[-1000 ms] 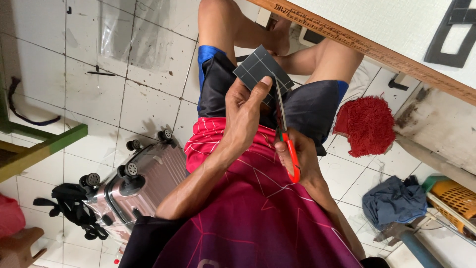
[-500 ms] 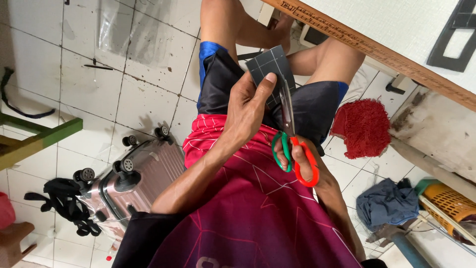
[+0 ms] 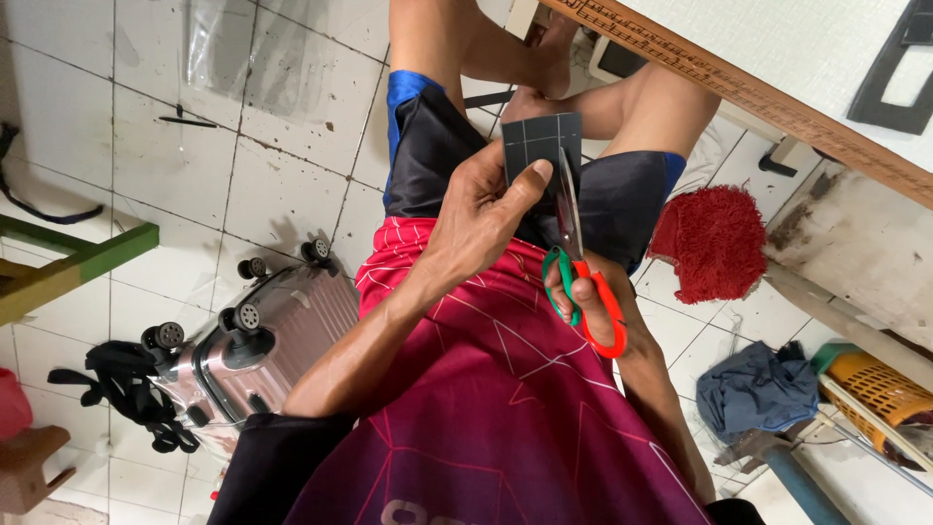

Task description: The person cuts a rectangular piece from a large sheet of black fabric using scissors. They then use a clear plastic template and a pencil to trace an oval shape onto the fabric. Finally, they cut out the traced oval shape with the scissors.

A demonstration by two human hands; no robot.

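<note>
The left hand pinches a dark gridded square sheet above the lap, its lower part hidden behind thumb and fingers. The right hand has its grip closed through the red-and-green scissors, blades edge-on against the sheet; whether they bite is unclear.

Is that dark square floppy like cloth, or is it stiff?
Probably fairly stiff: the dark square stands flat above the left hand without drooping. It looks thin and light, pinched by just a thumb and fingers. The scissors in the right hand suggest it cuts easily.
</note>
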